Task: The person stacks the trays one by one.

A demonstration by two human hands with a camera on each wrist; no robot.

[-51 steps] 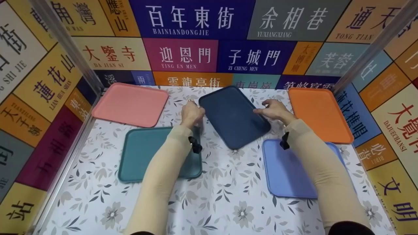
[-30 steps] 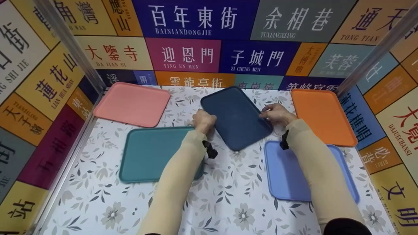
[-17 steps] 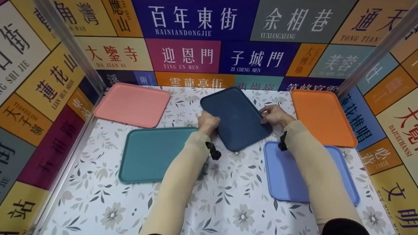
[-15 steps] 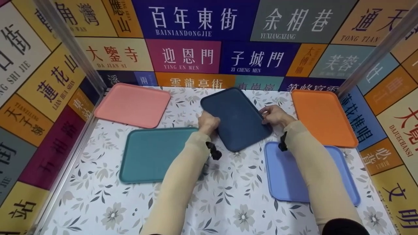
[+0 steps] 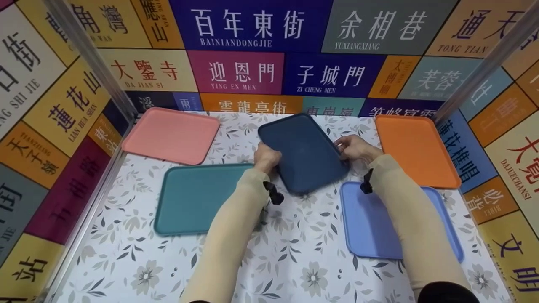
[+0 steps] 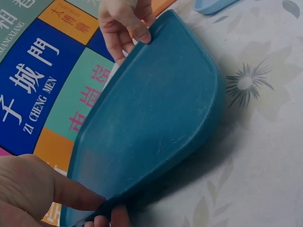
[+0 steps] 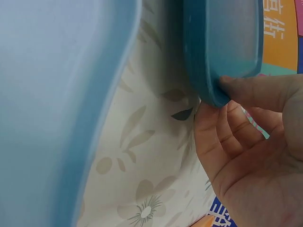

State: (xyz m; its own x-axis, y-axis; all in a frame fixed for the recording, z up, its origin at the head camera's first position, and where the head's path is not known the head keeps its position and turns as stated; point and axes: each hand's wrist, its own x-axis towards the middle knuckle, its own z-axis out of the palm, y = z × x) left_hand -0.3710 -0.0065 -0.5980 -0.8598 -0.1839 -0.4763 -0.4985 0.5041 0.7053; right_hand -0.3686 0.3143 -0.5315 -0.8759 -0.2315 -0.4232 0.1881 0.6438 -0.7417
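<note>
A dark blue rectangular tray point(image 5: 305, 153) lies at a slant at the back middle of the table, a hand at each long side. My left hand point(image 5: 267, 158) pinches its left rim; in the left wrist view the left thumb point(image 6: 78, 195) lies over the rim and fingertips show beneath. On the opposite side, my right hand point(image 5: 357, 148) pinches the right rim, thumb above and fingers below, as the right wrist view shows. A shadow falls under the tray's near edge in the left wrist view. From the head, most left fingers are hidden.
A pink tray point(image 5: 172, 134) lies at back left, with a green tray point(image 5: 198, 200) before it, partly under my left forearm. An orange tray point(image 5: 417, 151) is at back right; a periwinkle tray point(image 5: 370, 227) lies beneath my right forearm. Printed panels point(image 5: 236, 69) wall the floral-covered table point(image 5: 290, 269).
My left hand has moved right and nearer, onto the dark blue tray's left rim. The right hand has slid slightly along the right rim toward me. The trays have barely shifted.
</note>
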